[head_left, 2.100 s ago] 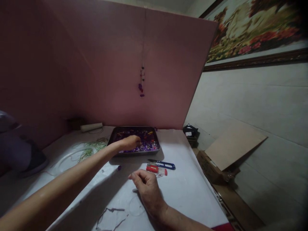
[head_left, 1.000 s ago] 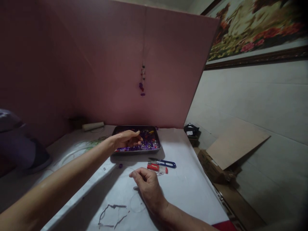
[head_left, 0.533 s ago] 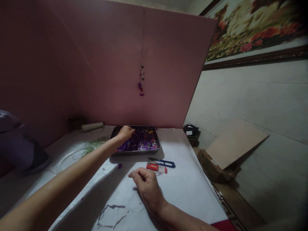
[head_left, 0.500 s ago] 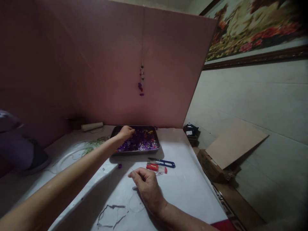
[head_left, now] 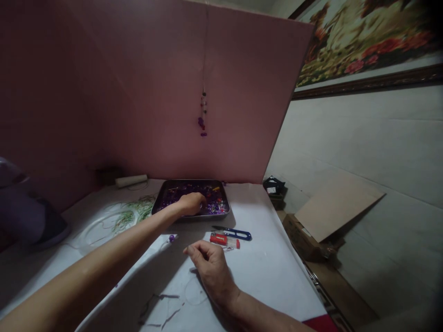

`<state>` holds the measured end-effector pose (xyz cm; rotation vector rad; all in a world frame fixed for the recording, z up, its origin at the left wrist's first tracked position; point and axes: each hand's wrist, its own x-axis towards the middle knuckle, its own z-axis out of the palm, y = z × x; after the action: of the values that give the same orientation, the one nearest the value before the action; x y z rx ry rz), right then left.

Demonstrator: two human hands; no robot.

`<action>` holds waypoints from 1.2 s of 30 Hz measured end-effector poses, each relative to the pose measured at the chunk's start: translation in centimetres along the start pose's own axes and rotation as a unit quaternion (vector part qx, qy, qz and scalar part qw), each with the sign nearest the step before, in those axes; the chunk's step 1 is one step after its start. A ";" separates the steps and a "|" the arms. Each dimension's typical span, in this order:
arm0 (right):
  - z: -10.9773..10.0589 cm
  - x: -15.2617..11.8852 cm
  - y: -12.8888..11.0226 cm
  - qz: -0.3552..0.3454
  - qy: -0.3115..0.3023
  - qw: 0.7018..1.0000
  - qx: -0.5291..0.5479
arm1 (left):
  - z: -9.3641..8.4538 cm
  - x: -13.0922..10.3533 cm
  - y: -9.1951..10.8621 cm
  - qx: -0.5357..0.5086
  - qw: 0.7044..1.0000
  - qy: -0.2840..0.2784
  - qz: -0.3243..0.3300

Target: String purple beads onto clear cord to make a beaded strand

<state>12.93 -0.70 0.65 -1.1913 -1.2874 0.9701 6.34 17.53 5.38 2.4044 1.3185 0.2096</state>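
Note:
A dark rectangular tray [head_left: 226, 213] of purple, red and clear beads stands at the back of the white-covered table. My left hand [head_left: 192, 204] reaches down into its beads, fingers bent together; what they grip, if anything, is hidden. Nearer the front, my right hand [head_left: 210, 267] is raised a little over the cloth, thumb and forefinger pinched together on something too small to make out. A thin clear loop of thread [head_left: 194, 293] lies beside it. Just beyond are a red lighter-like tool [head_left: 224, 241] and blue thread snips [head_left: 237, 233]. A purple bead [head_left: 171, 238] lies between my hands.
Green threads [head_left: 133, 214] and a coil of clear line [head_left: 85, 235] lie at the left, near a white roll [head_left: 131, 180]. A beaded strand [head_left: 202, 115] hangs on the pink board [head_left: 155, 92]. Dark cord pieces [head_left: 169, 318] are in front. Cardboard [head_left: 339, 205] leans at the right.
My left hand has moved right and nearer within the tray, from its back left part to its middle. The right hand has stayed almost in place, still pinched.

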 end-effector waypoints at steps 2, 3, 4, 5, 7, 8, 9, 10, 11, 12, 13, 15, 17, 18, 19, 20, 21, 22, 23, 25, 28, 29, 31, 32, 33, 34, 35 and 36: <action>0.0 0.0 0.0 0.003 -0.001 1.000 0.001 | 0.0 0.1 -0.1 0.012 1.000 -0.004 0.005; 0.0 0.0 0.0 0.004 -0.001 1.000 0.002 | 0.0 0.2 -0.1 0.013 1.000 -0.007 0.006; 0.0 0.0 0.0 0.005 0.000 1.000 0.002 | 0.1 0.3 -0.2 0.011 1.000 -0.009 0.007; 0.0 0.0 0.0 0.004 -0.001 1.000 0.001 | 0.3 0.4 -0.3 0.006 1.000 -0.010 0.008; 0.1 0.0 0.1 0.008 -0.002 1.000 0.005 | 0.6 0.7 -0.4 -0.015 1.000 -0.011 0.008; 0.1 0.0 0.1 0.010 -0.004 1.000 0.008 | 0.7 0.7 -0.5 -0.031 0.999 -0.011 0.009; 0.1 0.0 0.2 0.011 -0.004 1.000 0.011 | 0.8 0.8 -0.5 -0.051 0.999 -0.010 0.011; 0.1 0.0 0.2 0.010 -0.004 1.000 0.012 | 0.7 0.8 -0.5 -0.074 0.997 -0.008 0.013; 0.1 0.1 0.3 0.009 -0.004 1.000 0.013 | 0.6 0.8 -0.6 -0.101 0.995 -0.006 0.016; 0.1 0.1 0.3 0.006 -0.004 1.000 0.011 | 0.3 0.7 -0.7 -0.131 0.991 -0.003 0.019; 0.1 0.1 0.4 0.003 -0.003 1.000 0.007 | 0.0 0.5 -0.9 -0.163 0.986 0.003 0.022; 0.1 0.0 0.5 0.007 -0.003 1.000 0.006 | -0.9 0.2 -1.3 -0.229 0.973 0.015 0.027; 0.1 0.0 0.6 0.015 -0.005 1.000 0.011 | -1.8 -0.2 -1.7 -0.279 0.959 0.021 0.032; 0.1 -0.1 0.6 0.018 -0.006 1.000 0.015 | -2.0 -0.4 -1.9 -0.295 0.955 0.021 0.035; 0.1 -0.1 0.7 0.021 -0.005 1.000 0.018 | -2.1 -0.5 -2.0 -0.305 0.952 0.022 0.036; 0.1 -0.1 0.7 0.022 -0.006 1.000 0.020 | -2.1 -0.5 -2.0 -0.307 0.951 0.023 0.037; 0.1 -0.1 0.8 0.022 -0.006 1.000 0.020 | -1.9 -0.5 -2.0 -0.304 0.952 0.026 0.036; 0.1 0.0 0.8 0.021 -0.005 1.000 0.020 | -1.6 -0.4 -1.9 -0.295 0.954 0.029 0.036; 0.1 0.0 0.8 0.021 -0.005 1.000 0.021 | -1.2 -0.2 -1.9 -0.281 0.958 0.030 0.035; 0.1 0.0 0.7 0.017 -0.006 1.000 0.024 | -0.4 0.2 -1.6 -0.244 0.969 0.027 0.039; 0.1 -0.1 0.5 0.015 -0.008 1.000 0.024 | 0.2 0.6 -1.4 -0.175 0.984 0.020 0.038; 0.1 -0.1 0.4 0.014 -0.008 1.000 0.021 | 0.2 0.6 -1.3 -0.151 0.988 0.021 0.033; 0.1 -0.2 0.2 0.016 -0.007 1.000 0.018 | 0.1 0.4 -1.1 -0.101 0.994 0.029 0.022; 0.1 -0.2 0.1 0.013 -0.006 1.000 0.016 | -0.1 0.2 -0.9 -0.076 0.996 0.033 0.018; 0.1 -0.2 0.0 0.010 -0.005 1.000 0.015 | -0.2 0.0 -0.8 -0.053 0.998 0.036 0.014; 0.1 -0.2 -0.1 0.007 -0.006 1.000 0.012 | -0.4 -0.2 -0.7 -0.033 0.999 0.038 0.012; 0.1 -0.1 -0.1 0.004 -0.006 1.000 0.008 | -0.5 -0.4 -0.5 -0.015 0.999 0.038 0.010; 0.1 -0.1 -0.1 0.001 -0.004 1.000 0.003 | -0.6 -0.5 -0.4 0.001 0.999 0.036 0.008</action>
<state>12.81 -0.85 0.71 -1.1842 -1.2887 0.9804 5.54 17.43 5.80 2.4305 1.3316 0.3030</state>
